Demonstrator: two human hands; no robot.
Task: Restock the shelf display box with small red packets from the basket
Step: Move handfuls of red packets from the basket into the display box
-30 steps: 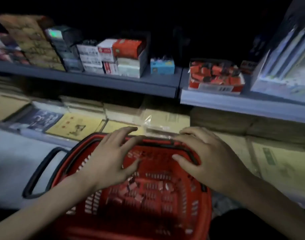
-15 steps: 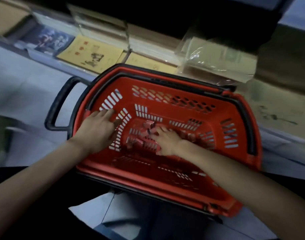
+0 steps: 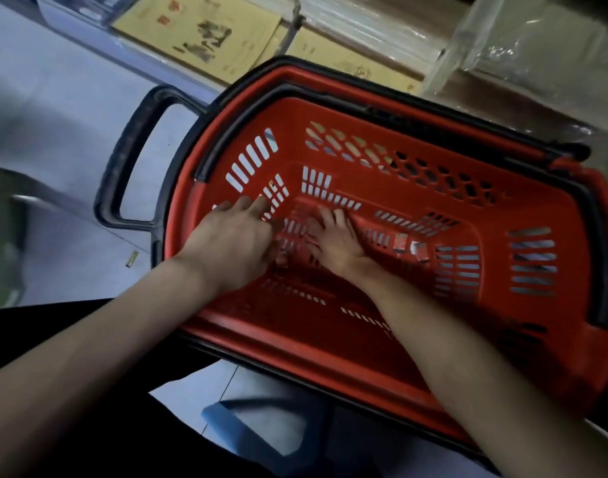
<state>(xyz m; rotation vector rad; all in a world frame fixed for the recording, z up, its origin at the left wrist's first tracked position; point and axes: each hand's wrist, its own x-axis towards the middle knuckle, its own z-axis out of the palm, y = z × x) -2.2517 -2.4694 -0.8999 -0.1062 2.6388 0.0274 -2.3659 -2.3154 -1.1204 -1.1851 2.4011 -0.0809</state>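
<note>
The red basket point(image 3: 364, 95) fills the middle of the view. Both my hands reach down onto its floor at the left end. My left hand point(image 3: 231, 241) lies with fingers stretched against the slotted left corner, its thumb beside a small red packet point(image 3: 281, 258). My right hand point(image 3: 337, 241) rests palm down with fingers spread over a few packets, which it mostly hides. Two more small packets point(image 3: 409, 246) lie loose on the floor to the right of that hand. The shelf display box is out of view.
A black handle point(image 3: 123, 167) juts from the basket's left end. Beyond the far rim lie yellow booklets point(image 3: 199, 29) and plastic-wrapped stacks point(image 3: 502, 46) on a low shelf. A blue stool point(image 3: 261, 432) stands on the pale floor below the basket.
My view has tilted down from the shelves to the basket. Both hands have dropped from above the rim to the basket floor, and the right hand has slid left over the packets.
</note>
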